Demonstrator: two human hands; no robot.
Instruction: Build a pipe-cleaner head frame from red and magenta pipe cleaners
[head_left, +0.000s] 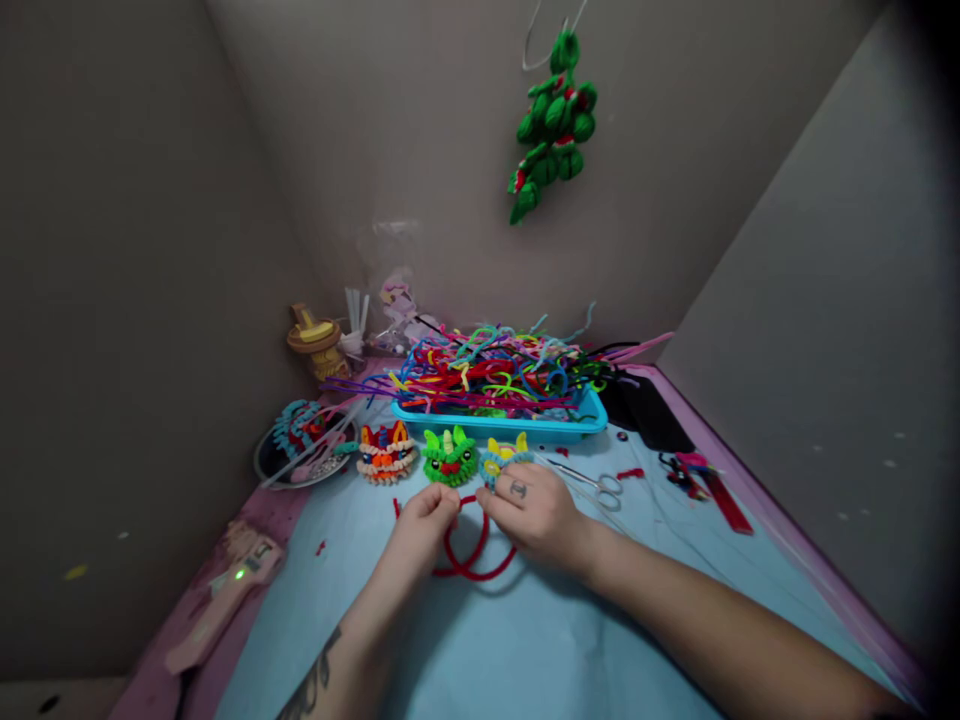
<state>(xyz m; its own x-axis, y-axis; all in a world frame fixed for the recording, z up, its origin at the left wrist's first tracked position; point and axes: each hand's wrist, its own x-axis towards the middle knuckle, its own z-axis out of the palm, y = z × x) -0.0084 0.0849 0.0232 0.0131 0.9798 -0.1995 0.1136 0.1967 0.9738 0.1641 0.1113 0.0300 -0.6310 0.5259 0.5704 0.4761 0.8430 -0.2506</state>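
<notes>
Both of my hands grip a red pipe cleaner [480, 573], whose length curls into a loop below them, over the blue cloth. My left hand [429, 518] pinches it between thumb and fingertips. Close by on the right, my right hand [536, 512] has its fingers closed on the same red strand. Just beyond the hands stand three fuzzy animal heads in a row: an orange and red one [386, 453], a green one [450, 456] and a blue and yellow one [501, 456]. My right hand partly covers the blue and yellow head.
Behind the heads, a blue tray [502, 428] overflows with coloured pipe cleaners. Scissors [592, 482] lie right of my right hand. A bowl [264, 465] stands at left, near a pink glue gun [232, 595]. Green ornaments [555, 125] hang on the wall.
</notes>
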